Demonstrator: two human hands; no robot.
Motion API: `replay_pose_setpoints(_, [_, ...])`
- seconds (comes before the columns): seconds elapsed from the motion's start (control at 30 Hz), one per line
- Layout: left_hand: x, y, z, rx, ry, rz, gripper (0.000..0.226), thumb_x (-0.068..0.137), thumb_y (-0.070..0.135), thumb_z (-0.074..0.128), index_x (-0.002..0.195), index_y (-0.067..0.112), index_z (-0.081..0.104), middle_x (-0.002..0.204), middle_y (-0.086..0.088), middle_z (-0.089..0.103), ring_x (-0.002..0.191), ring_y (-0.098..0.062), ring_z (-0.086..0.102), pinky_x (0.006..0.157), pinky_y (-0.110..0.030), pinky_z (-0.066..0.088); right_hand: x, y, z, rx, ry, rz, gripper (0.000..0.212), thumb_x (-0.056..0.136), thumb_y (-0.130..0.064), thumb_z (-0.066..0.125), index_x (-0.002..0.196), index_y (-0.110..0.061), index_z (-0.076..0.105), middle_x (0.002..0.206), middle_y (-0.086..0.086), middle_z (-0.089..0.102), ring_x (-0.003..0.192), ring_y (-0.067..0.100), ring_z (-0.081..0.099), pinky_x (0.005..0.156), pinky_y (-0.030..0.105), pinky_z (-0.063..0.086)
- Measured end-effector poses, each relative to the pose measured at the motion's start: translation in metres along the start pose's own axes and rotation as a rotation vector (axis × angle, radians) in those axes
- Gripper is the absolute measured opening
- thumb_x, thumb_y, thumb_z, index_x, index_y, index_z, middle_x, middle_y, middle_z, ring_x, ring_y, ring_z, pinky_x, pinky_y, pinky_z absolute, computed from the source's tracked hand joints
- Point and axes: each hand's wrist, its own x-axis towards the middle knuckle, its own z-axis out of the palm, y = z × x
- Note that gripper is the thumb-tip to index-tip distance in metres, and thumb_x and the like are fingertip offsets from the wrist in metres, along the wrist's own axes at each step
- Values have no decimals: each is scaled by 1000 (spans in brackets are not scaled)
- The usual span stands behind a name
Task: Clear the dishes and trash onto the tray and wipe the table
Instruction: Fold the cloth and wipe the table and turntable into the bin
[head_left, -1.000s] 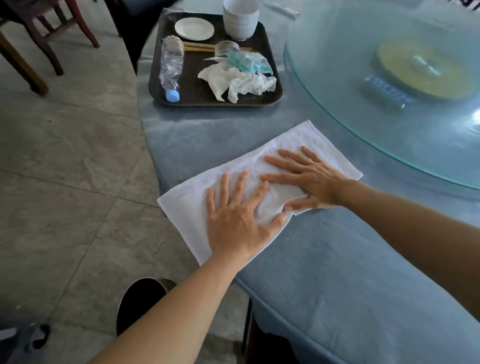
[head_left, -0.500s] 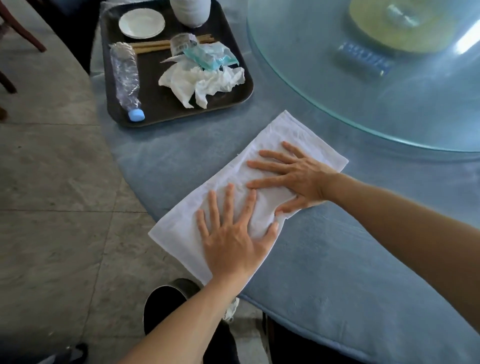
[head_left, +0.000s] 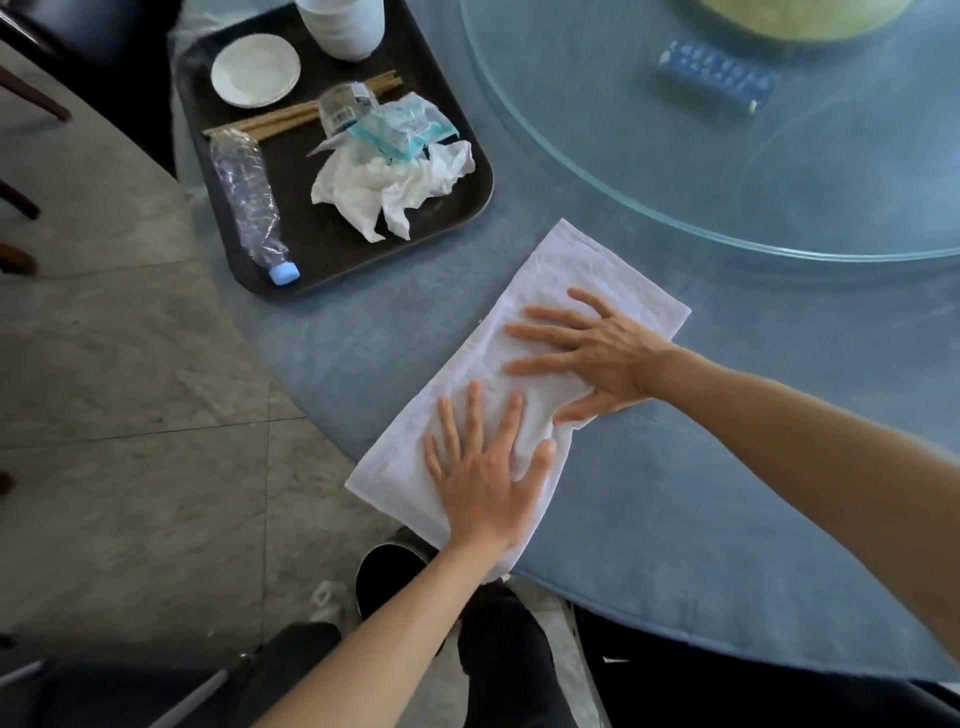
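Clearing looks finished, with the bottle (head_left: 248, 207), saucer (head_left: 255, 71), chopsticks (head_left: 291, 115) and crumpled napkins (head_left: 387, 186) on the tray (head_left: 467, 205) at eleven o'clock, while the left hand (head_left: 485, 480) and right hand (head_left: 597, 351) press flat, fingers spread, on the white cloth (head_left: 545, 270) at centre, wiping the table (head_left: 701, 493), apparently unfinished.

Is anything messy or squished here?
Yes, the plastic bottle on the tray lies on its side, crushed and crinkled. Crumpled napkins sit beside it. That's collected trash, though; nothing looks spilled.

Both flat hands, left hand (head_left: 485, 486) and right hand (head_left: 605, 356), press white cloth (head_left: 524, 291) on table (head_left: 727, 519)
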Motion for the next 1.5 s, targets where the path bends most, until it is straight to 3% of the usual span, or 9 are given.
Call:
replay_pose_setpoints(0.1, [8,-14,-41,-222,-41,57,65,86,73,31,138,43,57,159,7,39,151,-20,27,119,-47,26,-20,-22,5,148,98,220,75,91,-85,36,157,-51,29,172,-8,17,159,23,16,125,59,11])
replay_pose_setpoints(0.2, [35,-25,-84,-397,-31,86,38,91,48,51,112,26,75,119,5,66,110,-13,62,96,-33,48,-45,-60,10,301,278,479,63,96,-67,54,154,-46,41,169,1,28,154,28,29,118,56,31])
replay_pose_setpoints(0.37, [99,-31,-122,-307,-47,61,15,94,20,62,103,21,74,103,-1,73,81,-17,66,79,-30,50,-52,-133,0,850,568,1167,62,90,-18,76,145,-28,50,144,-3,44,97,4,60,91,41,55])
replay_pose_setpoints(0.53, [139,-22,-126,-334,-330,9,22,89,19,68,111,14,71,95,2,70,96,-17,67,82,-26,47,-12,-168,-33,1355,710,1710,63,94,-24,70,149,-19,38,127,-2,49,96,4,59,77,24,52])
replay_pose_setpoints(0.7, [163,-18,-124,-368,-560,25,14,84,17,75,96,18,69,98,-4,74,100,-22,70,94,-37,55,28,-168,-47,1497,844,1968,49,89,-24,72,132,-17,51,112,2,63,79,14,68,73,33,60])
replay_pose_setpoints(0.9, [177,-13,-124,-291,-682,66,9,82,19,77,86,13,73,90,-4,75,91,-23,71,87,-39,59,31,-168,-54,1526,879,2078,43,87,-27,78,122,-26,53,105,-3,68,91,15,69,68,29,53])
replay_pose_setpoints(1.07, [179,-1,-137,-244,-807,16,14,88,20,76,90,6,74,78,-5,62,66,-17,52,56,-26,40,18,-163,-50,1646,840,2000,31,84,-21,83,111,-16,67,99,-2,73,85,13,71,59,22,50])
replay_pose_setpoints(1.33, [153,17,-181,-413,-1010,77,15,88,21,76,97,12,68,100,3,77,96,-14,68,85,-31,54,-40,-171,-94,1721,769,1662,7,88,-5,73,90,-10,77,83,-2,78,74,7,70,64,16,51])
replay_pose_setpoints(1.5, [126,29,-206,-562,-975,166,30,84,29,76,102,8,67,103,-13,78,107,-39,70,107,-56,47,-61,-189,-121,1735,823,1602,19,95,-4,63,105,-13,76,101,5,80,98,22,74,85,35,59])
